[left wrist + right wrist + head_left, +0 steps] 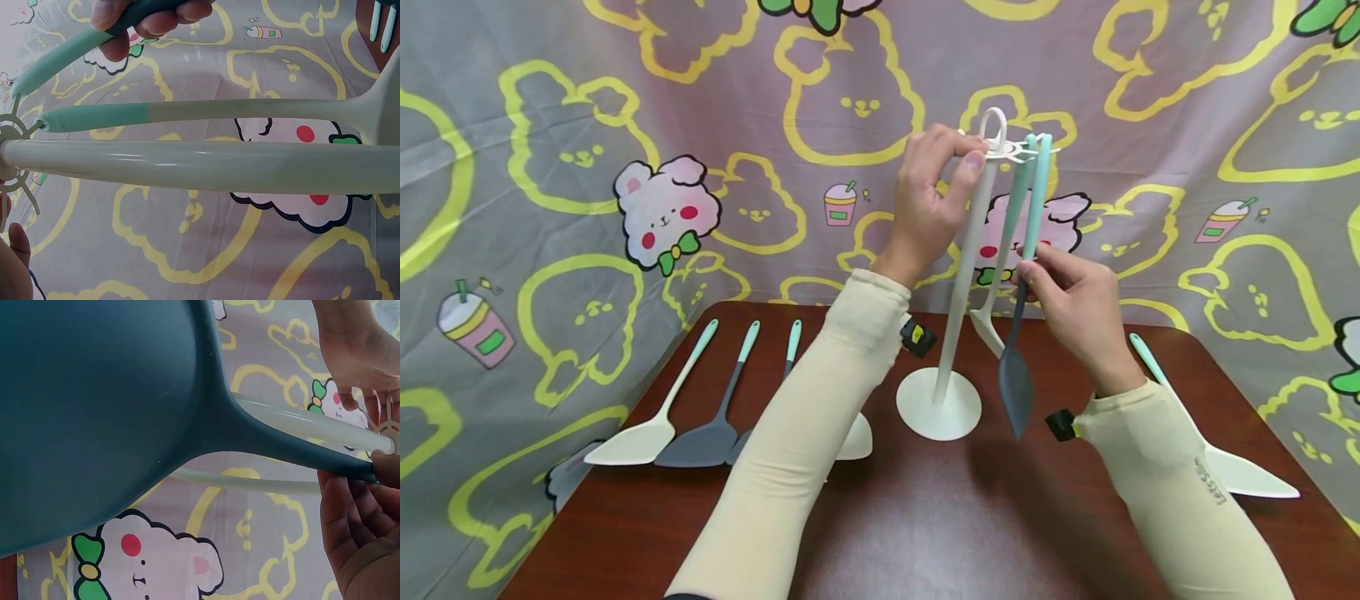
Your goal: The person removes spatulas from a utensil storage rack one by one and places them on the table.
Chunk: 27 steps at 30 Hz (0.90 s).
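Note:
A white utensil stand (964, 287) with a round base stands upright on the table, hooks around its top. My left hand (927, 196) grips the stand at its top, thumb in front beside the hooks. With thumb and fingers my right hand (1070, 292) pinches a dark grey spatula (1017, 387) just below its mint handle, blade downward. In the left wrist view that mint handle (59, 65) meets a hook tip at its end; whether it hangs there I cannot tell. A white turner with a mint handle (94, 117) hangs from the neighbouring hook.
On the table's left lie a white turner (643, 440), a dark grey turner (703, 440) and further utensils partly behind my left sleeve. Another white turner (1243, 475) lies at the right, partly behind my right forearm. A patterned cloth (850, 250) hangs behind the table.

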Each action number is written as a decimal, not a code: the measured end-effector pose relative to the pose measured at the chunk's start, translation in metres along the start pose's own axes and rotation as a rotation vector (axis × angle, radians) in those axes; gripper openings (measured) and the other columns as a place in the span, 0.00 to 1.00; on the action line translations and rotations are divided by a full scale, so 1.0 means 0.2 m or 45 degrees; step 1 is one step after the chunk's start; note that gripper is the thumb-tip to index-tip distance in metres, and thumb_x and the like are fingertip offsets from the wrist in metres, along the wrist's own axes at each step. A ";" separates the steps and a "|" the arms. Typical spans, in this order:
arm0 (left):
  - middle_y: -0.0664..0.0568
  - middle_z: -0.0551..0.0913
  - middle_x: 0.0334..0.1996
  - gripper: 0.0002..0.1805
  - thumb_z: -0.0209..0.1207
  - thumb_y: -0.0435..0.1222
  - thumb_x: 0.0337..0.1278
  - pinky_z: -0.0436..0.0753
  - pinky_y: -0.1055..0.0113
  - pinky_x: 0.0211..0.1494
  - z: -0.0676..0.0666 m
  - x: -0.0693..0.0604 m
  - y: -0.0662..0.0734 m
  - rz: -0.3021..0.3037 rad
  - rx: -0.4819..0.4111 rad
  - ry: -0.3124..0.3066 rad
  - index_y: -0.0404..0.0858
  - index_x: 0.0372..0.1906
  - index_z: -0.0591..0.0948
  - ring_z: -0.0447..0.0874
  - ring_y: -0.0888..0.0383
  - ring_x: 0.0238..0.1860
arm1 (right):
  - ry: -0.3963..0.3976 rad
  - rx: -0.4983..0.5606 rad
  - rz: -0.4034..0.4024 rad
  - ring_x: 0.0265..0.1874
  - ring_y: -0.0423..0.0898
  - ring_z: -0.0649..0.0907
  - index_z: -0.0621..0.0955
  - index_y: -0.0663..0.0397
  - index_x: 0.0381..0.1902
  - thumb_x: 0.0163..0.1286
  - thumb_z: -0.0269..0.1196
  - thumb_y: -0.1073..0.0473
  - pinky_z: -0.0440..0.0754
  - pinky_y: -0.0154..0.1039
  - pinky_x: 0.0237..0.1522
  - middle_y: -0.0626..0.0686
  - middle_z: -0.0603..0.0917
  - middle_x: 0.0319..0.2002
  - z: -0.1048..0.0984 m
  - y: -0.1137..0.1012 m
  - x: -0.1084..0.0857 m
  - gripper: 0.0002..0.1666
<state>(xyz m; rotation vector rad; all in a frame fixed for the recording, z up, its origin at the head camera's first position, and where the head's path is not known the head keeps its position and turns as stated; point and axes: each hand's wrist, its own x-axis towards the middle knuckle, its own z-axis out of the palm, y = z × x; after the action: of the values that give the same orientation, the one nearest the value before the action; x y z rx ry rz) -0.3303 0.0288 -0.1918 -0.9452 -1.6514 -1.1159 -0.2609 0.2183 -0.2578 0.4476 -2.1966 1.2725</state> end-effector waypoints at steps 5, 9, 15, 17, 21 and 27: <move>0.45 0.85 0.43 0.14 0.50 0.37 0.67 0.66 0.72 0.61 0.00 0.00 0.00 -0.013 0.005 -0.003 0.35 0.40 0.84 0.76 0.54 0.49 | -0.006 0.003 0.006 0.25 0.28 0.82 0.85 0.62 0.48 0.70 0.63 0.58 0.81 0.21 0.35 0.28 0.81 0.24 0.00 0.00 0.00 0.14; 0.45 0.85 0.43 0.14 0.50 0.38 0.67 0.66 0.72 0.61 0.00 0.00 0.00 -0.016 0.006 0.000 0.35 0.40 0.84 0.76 0.53 0.49 | -0.004 0.002 0.002 0.25 0.29 0.81 0.85 0.61 0.47 0.70 0.63 0.58 0.81 0.22 0.34 0.28 0.81 0.24 0.00 0.00 0.00 0.14; 0.45 0.85 0.43 0.14 0.50 0.37 0.67 0.66 0.72 0.61 0.00 0.00 0.00 -0.019 0.013 -0.001 0.35 0.41 0.84 0.75 0.53 0.49 | -0.012 0.008 -0.003 0.25 0.30 0.82 0.85 0.61 0.47 0.70 0.63 0.58 0.82 0.24 0.35 0.30 0.81 0.24 -0.01 0.00 0.00 0.13; 0.45 0.85 0.43 0.14 0.50 0.37 0.67 0.66 0.72 0.61 0.00 0.00 0.00 -0.018 0.011 -0.002 0.35 0.41 0.84 0.76 0.53 0.49 | -0.011 0.008 -0.002 0.25 0.30 0.82 0.85 0.61 0.47 0.70 0.63 0.58 0.82 0.23 0.35 0.30 0.81 0.24 -0.01 0.00 0.00 0.14; 0.45 0.85 0.43 0.14 0.50 0.37 0.67 0.66 0.72 0.60 0.00 0.00 0.00 -0.013 0.002 0.001 0.35 0.41 0.84 0.76 0.53 0.49 | -0.002 0.009 0.001 0.25 0.30 0.82 0.85 0.60 0.48 0.70 0.63 0.58 0.82 0.23 0.34 0.29 0.81 0.24 -0.01 0.00 -0.01 0.14; 0.45 0.85 0.43 0.13 0.51 0.36 0.66 0.66 0.72 0.60 0.00 0.00 0.00 -0.002 -0.019 0.004 0.35 0.40 0.84 0.76 0.54 0.49 | 0.016 -0.005 0.004 0.24 0.33 0.82 0.86 0.60 0.48 0.70 0.64 0.58 0.81 0.23 0.33 0.28 0.81 0.25 -0.01 0.00 -0.01 0.14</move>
<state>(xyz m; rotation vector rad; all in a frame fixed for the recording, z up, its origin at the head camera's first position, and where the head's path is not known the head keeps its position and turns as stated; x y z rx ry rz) -0.3297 0.0285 -0.1916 -0.9512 -1.6437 -1.1315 -0.2592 0.2208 -0.2587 0.4340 -2.1896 1.2688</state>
